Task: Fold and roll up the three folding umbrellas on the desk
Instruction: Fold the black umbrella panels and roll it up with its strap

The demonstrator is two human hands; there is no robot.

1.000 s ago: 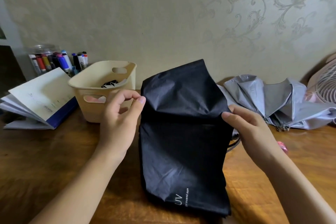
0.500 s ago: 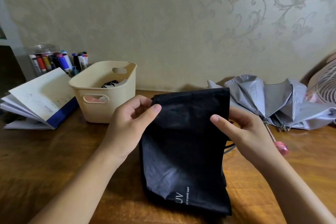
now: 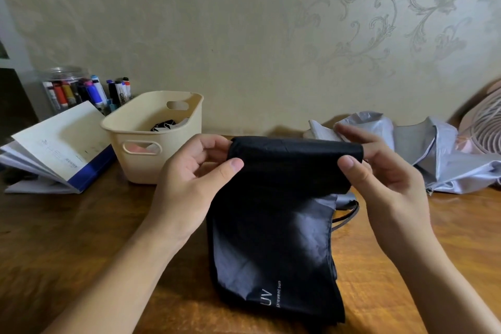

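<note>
I see my left hand (image 3: 189, 184) and right hand (image 3: 385, 179) each pinching an end of the black umbrella's (image 3: 273, 238) rolled top edge, its canopy draped down onto the wooden desk (image 3: 67, 238).

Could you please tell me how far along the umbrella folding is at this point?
Done: no finished, rolled umbrella is in view. In hand: the left hand and right hand pinch the far end of the black umbrella, rolled over there while the rest lies flat on the desk. Left: finishing that roll, then the pale grey umbrella lying loose at the back right; a third is not clearly visible.
</note>
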